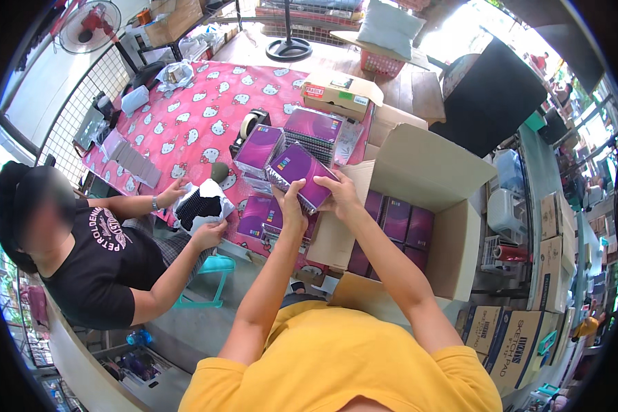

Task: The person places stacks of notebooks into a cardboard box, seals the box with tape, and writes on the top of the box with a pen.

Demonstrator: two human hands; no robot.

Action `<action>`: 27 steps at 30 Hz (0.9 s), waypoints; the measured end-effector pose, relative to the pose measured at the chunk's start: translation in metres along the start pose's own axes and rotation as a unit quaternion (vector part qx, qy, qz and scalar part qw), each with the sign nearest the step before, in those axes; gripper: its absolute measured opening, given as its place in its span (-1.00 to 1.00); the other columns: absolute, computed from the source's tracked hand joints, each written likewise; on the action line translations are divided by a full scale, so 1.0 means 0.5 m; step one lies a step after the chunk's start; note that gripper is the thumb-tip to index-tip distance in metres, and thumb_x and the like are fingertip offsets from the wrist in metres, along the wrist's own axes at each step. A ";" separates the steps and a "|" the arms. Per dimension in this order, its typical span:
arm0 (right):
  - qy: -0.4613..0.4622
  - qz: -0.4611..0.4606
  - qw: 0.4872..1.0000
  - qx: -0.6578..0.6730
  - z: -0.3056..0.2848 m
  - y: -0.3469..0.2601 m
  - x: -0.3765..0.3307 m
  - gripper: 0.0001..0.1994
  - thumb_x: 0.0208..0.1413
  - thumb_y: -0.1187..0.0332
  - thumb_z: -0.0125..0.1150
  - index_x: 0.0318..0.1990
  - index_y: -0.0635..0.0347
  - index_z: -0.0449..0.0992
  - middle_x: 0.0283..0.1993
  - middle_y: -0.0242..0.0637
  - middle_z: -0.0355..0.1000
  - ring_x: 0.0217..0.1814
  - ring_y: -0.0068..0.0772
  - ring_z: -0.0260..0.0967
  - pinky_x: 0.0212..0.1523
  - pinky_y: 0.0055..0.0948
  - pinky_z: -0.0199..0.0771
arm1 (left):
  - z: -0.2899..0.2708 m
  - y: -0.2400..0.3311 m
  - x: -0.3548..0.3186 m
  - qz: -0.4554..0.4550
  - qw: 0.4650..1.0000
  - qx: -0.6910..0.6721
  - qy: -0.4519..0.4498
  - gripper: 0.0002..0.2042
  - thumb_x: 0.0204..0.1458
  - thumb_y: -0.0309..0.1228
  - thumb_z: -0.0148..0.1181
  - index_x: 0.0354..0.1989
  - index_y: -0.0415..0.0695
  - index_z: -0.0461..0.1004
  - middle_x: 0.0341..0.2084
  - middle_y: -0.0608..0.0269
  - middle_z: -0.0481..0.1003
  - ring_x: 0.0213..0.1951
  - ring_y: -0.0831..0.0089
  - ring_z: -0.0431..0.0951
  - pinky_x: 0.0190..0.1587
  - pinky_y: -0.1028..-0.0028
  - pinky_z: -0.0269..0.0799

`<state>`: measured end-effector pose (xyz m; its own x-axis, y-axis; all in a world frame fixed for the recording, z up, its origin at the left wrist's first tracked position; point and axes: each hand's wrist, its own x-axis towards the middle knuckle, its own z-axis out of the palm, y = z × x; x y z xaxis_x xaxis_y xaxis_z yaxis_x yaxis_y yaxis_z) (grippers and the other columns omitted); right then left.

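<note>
purple notebook pack (pixel 299 175), pink cat-print cloth (pixel 192 123), brown box (pixel 426 172)

Just a plain yellow short-sleeved tee (pixel 343 364) with a round neck here, sleeves ending above the elbows, both forearms bare, and nothing worn on the left hand (pixel 292 206) or right hand (pixel 342 194).

Co-worker's face (pixel 38 206) blurred; carton (pixel 419 206) hides most notebooks inside.
</note>
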<state>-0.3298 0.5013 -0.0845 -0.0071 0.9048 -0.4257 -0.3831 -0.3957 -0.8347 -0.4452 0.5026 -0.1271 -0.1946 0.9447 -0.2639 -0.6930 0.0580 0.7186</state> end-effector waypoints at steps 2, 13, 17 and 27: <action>-0.017 0.006 0.999 -0.029 0.008 -0.015 -0.017 -0.43 -0.05 0.31 0.34 0.11 0.23 0.24 -0.13 -0.19 0.39 -0.22 -0.28 0.46 -0.48 -0.15 0.58 | -0.014 0.017 -0.010 -0.002 1.000 0.003 -0.028 -0.29 -0.16 -0.46 0.25 0.20 -0.15 0.01 -0.09 0.14 0.28 -0.02 0.31 0.36 0.00 0.30 0.37; -0.353 -0.057 0.838 0.412 -0.087 0.034 -0.036 -0.43 0.22 -0.07 -0.19 0.19 0.17 0.27 0.19 -0.11 0.30 0.19 -0.15 0.29 0.15 -0.13 0.37 | 0.058 0.165 -0.134 0.143 0.926 0.202 -0.284 -0.03 -0.21 -0.25 0.42 0.34 -0.16 -0.12 0.09 0.10 0.10 0.16 0.26 0.17 0.23 0.25 0.11; -0.272 -0.071 0.877 0.389 -0.077 -0.014 -0.135 -0.48 0.26 -0.01 -0.26 0.22 0.12 0.26 0.24 -0.15 0.27 0.22 -0.08 0.27 0.18 -0.02 0.31 | 0.106 0.142 -0.178 0.136 0.911 0.229 -0.314 -0.07 -0.20 -0.22 0.41 0.30 -0.19 -0.07 0.07 0.04 0.17 0.10 0.28 0.26 0.20 0.30 0.16; 0.113 0.018 0.993 -0.024 -0.317 -0.017 -0.305 -0.34 0.12 -0.25 -0.11 0.18 0.05 0.28 0.15 -0.14 0.35 -0.08 -0.11 0.48 -0.20 0.09 0.52 | -0.010 0.066 -0.228 -0.295 0.873 -0.241 -0.304 -0.42 0.16 0.04 -0.18 0.23 -0.09 0.19 0.16 0.06 0.29 0.17 0.13 0.32 0.18 0.04 0.25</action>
<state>-0.1790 0.3418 -0.0678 0.1901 0.8338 -0.5183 -0.3423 -0.4385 -0.8310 -0.4496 0.3950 -0.0766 0.5970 0.8022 -0.0017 -0.7889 0.5875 0.1802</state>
